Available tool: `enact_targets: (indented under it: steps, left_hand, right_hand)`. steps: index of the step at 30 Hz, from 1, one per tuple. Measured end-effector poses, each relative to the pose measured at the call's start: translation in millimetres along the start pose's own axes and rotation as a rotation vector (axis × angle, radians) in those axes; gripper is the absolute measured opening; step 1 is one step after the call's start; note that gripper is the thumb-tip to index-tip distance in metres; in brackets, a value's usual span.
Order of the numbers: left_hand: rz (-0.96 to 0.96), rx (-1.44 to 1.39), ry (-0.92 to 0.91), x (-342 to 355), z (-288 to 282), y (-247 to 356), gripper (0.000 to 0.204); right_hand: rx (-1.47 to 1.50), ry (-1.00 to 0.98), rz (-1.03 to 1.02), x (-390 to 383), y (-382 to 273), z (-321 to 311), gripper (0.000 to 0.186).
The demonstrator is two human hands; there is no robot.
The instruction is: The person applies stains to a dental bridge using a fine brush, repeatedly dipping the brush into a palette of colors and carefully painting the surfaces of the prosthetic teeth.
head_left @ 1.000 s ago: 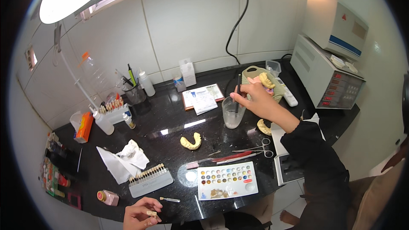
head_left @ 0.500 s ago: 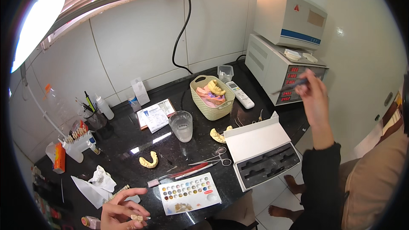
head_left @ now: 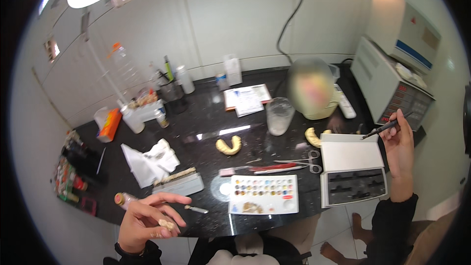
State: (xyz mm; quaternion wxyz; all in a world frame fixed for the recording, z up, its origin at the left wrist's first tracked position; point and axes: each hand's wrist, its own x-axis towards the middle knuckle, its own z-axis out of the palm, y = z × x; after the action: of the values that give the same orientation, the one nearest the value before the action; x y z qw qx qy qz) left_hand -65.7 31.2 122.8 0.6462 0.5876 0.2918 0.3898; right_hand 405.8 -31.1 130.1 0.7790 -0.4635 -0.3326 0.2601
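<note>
My left hand is at the lower left, pinching a small cream tooth-shaped piece between thumb and fingers, the index finger stretched out. A small metallic tab with a pale end lies just beyond those fingers. My right hand is raised at the right, gripping a thin dark brush that slants down to the left. Below its tip stands an open white box with dark foam slots. Between the hands lies a white palette with several wells of coloured stain and a brown smear.
A cream dental arch model, a locking forceps, a toothbrush and a cloudy cup share the black counter. Crumpled tissue and a tooth shade guide lie left. A furnace stands at right; the basket is blurred.
The view has swung left, so the counter's things appear further right. My right hand with the brush has come down from before the furnace display to near the box. The left still holds the tooth-shaped piece.
</note>
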Motion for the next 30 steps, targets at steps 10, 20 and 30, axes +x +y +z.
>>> enact_targets:
  steps: [10,20,30]
  left_hand:
    - [0.157,0.131,0.289,-55,-65,11,0.031]
    - [0.119,-0.198,0.244,-19,-101,-16,0.017]
    - [-0.234,-0.378,0.155,38,-129,-40,0.019]
  right_hand:
    - [-0.028,-0.538,0.248,-30,34,174,0.027]
    - [-0.184,-0.849,0.302,-42,150,311,0.028]
    - [-0.384,-0.816,0.301,-51,218,338,0.025]
